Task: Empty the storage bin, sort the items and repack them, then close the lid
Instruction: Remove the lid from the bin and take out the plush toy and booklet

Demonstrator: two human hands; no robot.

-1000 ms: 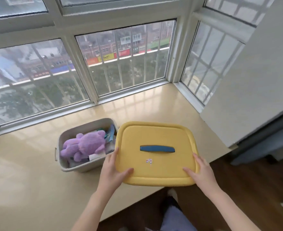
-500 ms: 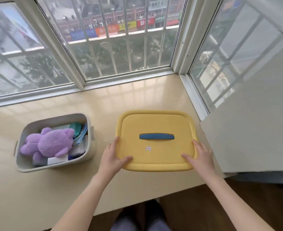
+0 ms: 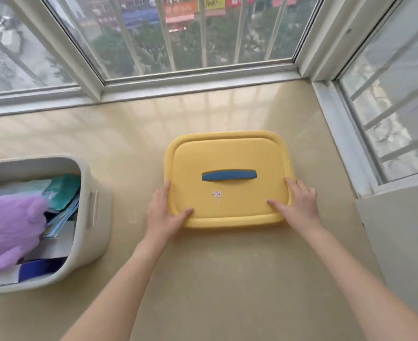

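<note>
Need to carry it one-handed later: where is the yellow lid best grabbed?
Grip the blue handle at the centre of the yellow lid, coming from straight above. The lid lies flat, top up, on the sill, and the handle is a bar across its middle that looks raised.

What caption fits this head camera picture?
Left hand and right hand hold the yellow lid on the ledge; purple toy sits in the bin.
</note>
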